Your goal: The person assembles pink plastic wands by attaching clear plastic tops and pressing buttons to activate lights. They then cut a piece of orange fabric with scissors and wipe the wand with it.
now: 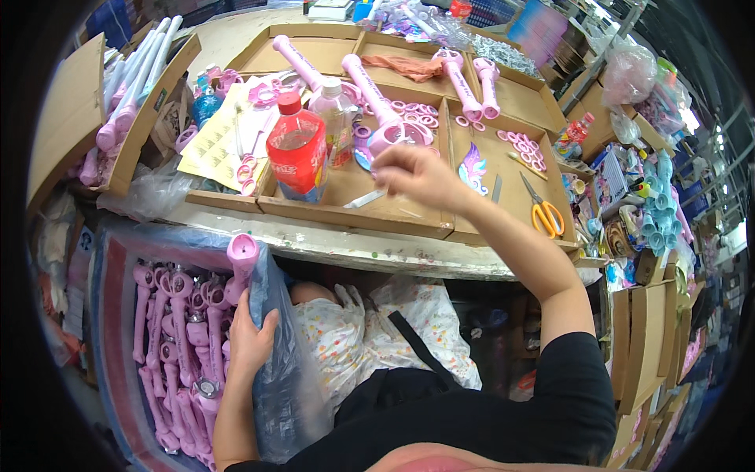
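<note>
At the rim of the lined crate, my left hand (253,340) is closed around a pink plastic wand handle (243,253), whose hollow round end points up. Part of its grip is hidden, and the thumb lies along the blue plastic liner (275,354). My right hand (421,175) hovers over the cardboard tray with its fingers curled together; whatever they pinch, if anything, is too small to make out. Just beyond those fingers lies a pink wand (373,90) with a ring-shaped head. A white tube-like stick (364,199) rests below the hand.
Several pink wands (179,315) fill the crate at left. On the bench stand a red-labelled bottle (299,149) and a clear bottle (334,118). Pink rings (523,149), a winged ornament (473,169) and orange-handled scissors (544,212) lie in the trays.
</note>
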Motion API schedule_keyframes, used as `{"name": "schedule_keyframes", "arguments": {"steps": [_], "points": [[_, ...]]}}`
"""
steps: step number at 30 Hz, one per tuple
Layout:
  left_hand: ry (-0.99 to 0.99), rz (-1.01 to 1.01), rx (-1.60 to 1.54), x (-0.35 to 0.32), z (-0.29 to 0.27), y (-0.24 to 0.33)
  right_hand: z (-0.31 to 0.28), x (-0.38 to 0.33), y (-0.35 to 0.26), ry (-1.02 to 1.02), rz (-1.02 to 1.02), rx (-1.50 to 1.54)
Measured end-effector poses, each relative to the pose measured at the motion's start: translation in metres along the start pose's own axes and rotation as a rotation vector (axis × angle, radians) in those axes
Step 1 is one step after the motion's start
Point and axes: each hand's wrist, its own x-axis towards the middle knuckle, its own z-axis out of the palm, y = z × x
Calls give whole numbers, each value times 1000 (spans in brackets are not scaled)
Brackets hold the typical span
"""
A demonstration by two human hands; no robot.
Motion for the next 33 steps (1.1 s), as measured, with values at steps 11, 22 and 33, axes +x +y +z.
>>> {"name": "schedule_keyframes", "arguments": {"steps": [11, 22, 33], "points": [[293, -69, -345, -1, -132, -82, 216, -2, -68, -404, -707, -349], [1166, -438, -31, 7, -386, -247, 349, 1, -40, -554, -721, -276], [1513, -476, -504, -29, -471, -451, 357, 4, -40, -568, -593, -433]]}}
